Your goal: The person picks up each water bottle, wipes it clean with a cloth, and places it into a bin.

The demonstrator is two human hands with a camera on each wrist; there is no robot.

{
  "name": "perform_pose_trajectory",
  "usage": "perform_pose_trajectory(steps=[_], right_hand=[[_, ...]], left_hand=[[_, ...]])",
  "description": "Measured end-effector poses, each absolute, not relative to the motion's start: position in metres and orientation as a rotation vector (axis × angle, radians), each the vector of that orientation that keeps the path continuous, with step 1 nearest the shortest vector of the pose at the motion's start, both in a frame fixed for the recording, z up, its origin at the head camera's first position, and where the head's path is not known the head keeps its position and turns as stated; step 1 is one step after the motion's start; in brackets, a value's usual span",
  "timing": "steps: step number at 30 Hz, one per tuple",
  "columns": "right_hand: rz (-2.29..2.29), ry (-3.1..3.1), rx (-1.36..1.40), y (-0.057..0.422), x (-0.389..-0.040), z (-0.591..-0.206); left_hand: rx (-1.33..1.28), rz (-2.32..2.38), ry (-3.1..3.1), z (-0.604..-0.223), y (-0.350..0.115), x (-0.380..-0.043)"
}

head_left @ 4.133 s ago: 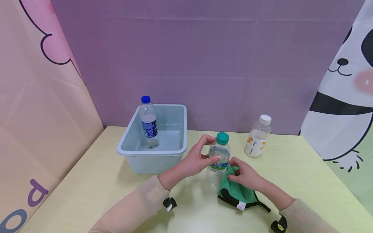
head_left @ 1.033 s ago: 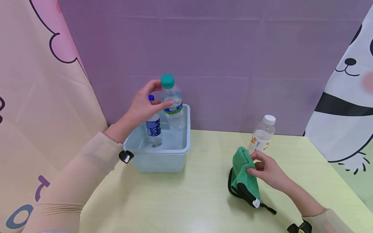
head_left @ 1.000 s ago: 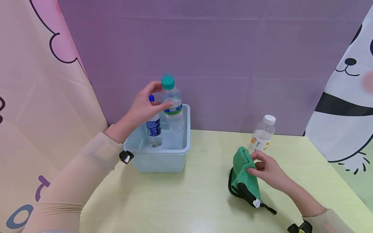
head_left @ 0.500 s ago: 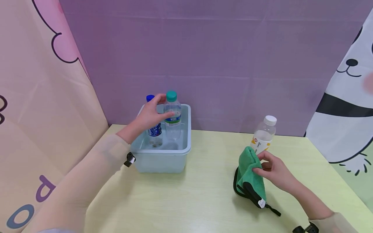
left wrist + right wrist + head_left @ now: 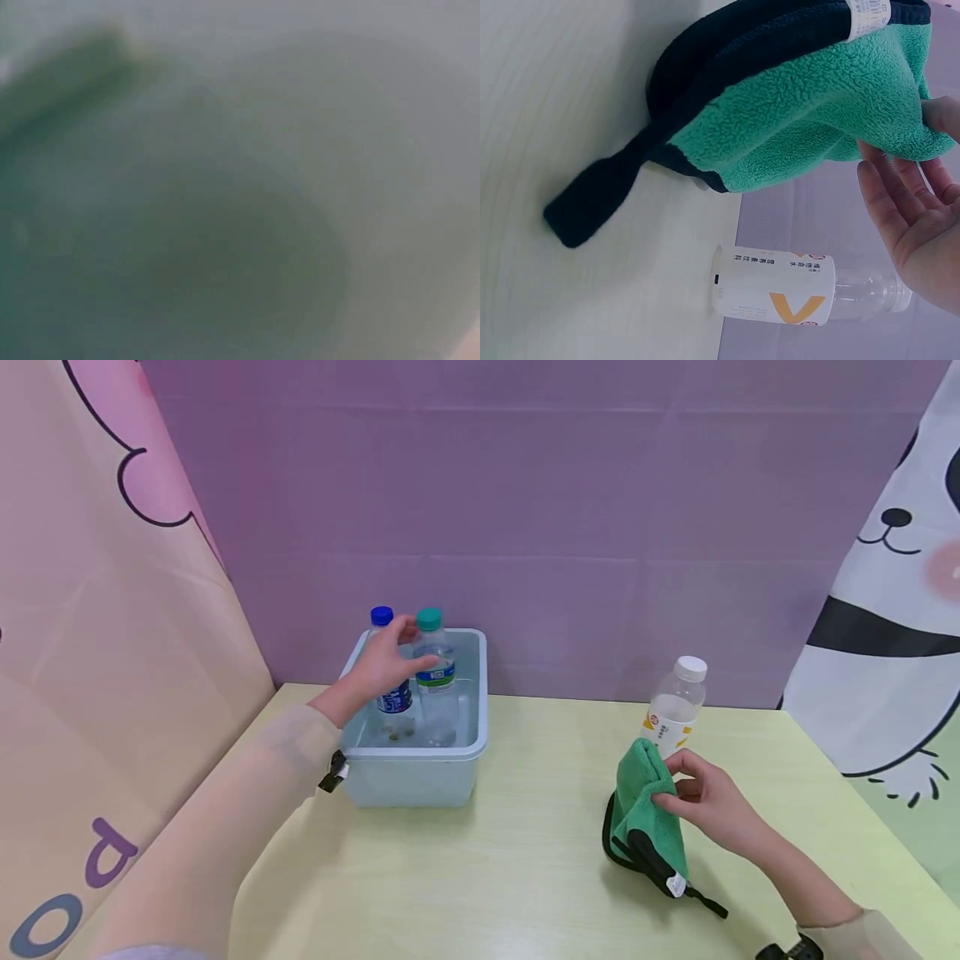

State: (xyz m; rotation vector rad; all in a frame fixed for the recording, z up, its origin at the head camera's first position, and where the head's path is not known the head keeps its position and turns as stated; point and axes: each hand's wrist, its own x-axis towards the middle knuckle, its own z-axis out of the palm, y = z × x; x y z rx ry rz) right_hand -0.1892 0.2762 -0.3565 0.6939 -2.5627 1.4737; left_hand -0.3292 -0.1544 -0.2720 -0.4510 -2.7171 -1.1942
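My left hand [image 5: 384,662] holds a clear plastic bottle with a green cap [image 5: 438,706] upright inside the light blue bin, thumb across its label and fingers behind it below the cap. Right beside it in the bin stands a blue-capped bottle [image 5: 395,700], partly hidden by that hand. The left wrist view is a blur of grey-green. My right hand [image 5: 716,802] pinches a folded green towel [image 5: 649,814] with black edging and a black hanging loop. In the right wrist view, thumb and fingertips grip the upper end of the towel [image 5: 832,97].
The light blue bin [image 5: 408,781] stands near the table's back edge. A white-capped bottle with a white and orange label [image 5: 670,720] stands behind the towel, its lower part covered by it in the head view. A purple backdrop [image 5: 555,543] rises behind the pale table [image 5: 450,885].
My left hand carried the green-capped bottle left from beside the towel, over the bin, then lowered it in beside the blue-capped bottle. My right hand lifted the towel upright and shifted slightly right.
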Motion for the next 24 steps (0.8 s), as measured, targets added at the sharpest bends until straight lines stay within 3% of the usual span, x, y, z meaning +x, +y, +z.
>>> perform_pose_trajectory(steps=[24], right_hand=[[1.501,-2.565,0.682,0.2765,-0.1878,-0.3559]], left_hand=[[-0.433,-1.184,-2.789,-0.2798,-0.1521,-0.3331]])
